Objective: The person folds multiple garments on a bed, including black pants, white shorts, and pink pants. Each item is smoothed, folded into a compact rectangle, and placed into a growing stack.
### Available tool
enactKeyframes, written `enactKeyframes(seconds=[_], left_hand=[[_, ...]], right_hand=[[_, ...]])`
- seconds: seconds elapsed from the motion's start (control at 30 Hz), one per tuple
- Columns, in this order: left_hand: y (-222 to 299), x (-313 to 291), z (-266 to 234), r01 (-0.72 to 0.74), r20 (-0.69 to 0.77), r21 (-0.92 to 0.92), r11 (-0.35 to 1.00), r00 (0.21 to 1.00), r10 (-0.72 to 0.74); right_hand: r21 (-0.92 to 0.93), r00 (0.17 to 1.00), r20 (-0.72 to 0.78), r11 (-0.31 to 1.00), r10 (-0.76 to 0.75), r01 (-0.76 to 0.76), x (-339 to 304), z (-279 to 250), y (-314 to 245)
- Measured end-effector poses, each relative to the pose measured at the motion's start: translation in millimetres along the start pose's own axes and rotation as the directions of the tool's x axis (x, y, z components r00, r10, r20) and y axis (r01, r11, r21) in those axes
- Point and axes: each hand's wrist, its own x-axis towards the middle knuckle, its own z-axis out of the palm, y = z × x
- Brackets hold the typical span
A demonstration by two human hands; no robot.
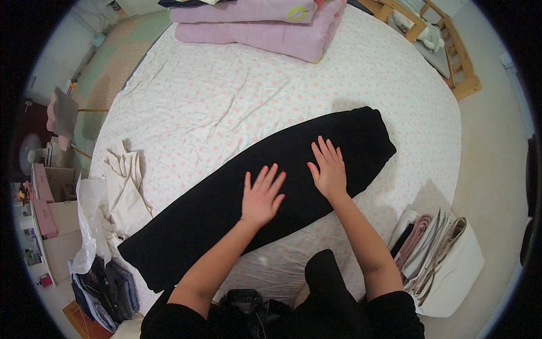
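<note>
A long black garment (226, 175), which looks like folded trousers, lies flat and slantwise across the bed, from lower left to upper right. My left hand (262, 195) rests palm down on its middle with the fingers spread. Further right, my right hand (328, 169) lies flat on the same black cloth, fingers stretched out. Neither hand grips anything. The lower left end of the garment is partly covered by my left arm and sleeve.
The bed (226, 85) has a white sheet with small pink dots. A folded lilac quilt (254, 31) lies at its far side. Crumpled cream cloth (125, 183) and a clear plastic bag (91, 220) are at left, above dark jeans (107, 288). Folded clothes (435, 254) stand at right.
</note>
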Motion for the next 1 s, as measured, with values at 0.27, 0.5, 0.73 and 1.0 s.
enactKeyframes(seconds=[0.27, 0.5, 0.73, 1.0], left_hand=[[-24.4, -9.2, -1.9, 0.285, -0.156, 0.012, 0.958, 0.947, -0.28], [-46.6, -38.1, -9.2, -0.164, 0.105, -0.038, 0.986, 0.98, 0.167], [-125.4, -112.5, -52.1, -0.055, 0.186, 0.007, 0.998, 0.981, 0.053], [-151.8, -218.6, -55.6, 0.137, 0.119, 0.009, 0.991, 0.983, -0.137]], right_hand=[[-0.085, 0.984, -0.024, 0.98, 0.176, -0.177, 14.5, -4.8, -22.5], [0.117, 0.871, 0.28, 0.915, -0.403, 0.386, 4.5, 14.4, -86.9], [-0.111, 0.981, 0.141, 0.983, -0.133, 0.149, 17.6, 16.8, -62.8], [-0.215, 0.961, 0.277, 0.974, -0.011, 0.073, 19.5, 21.4, -74.3]])
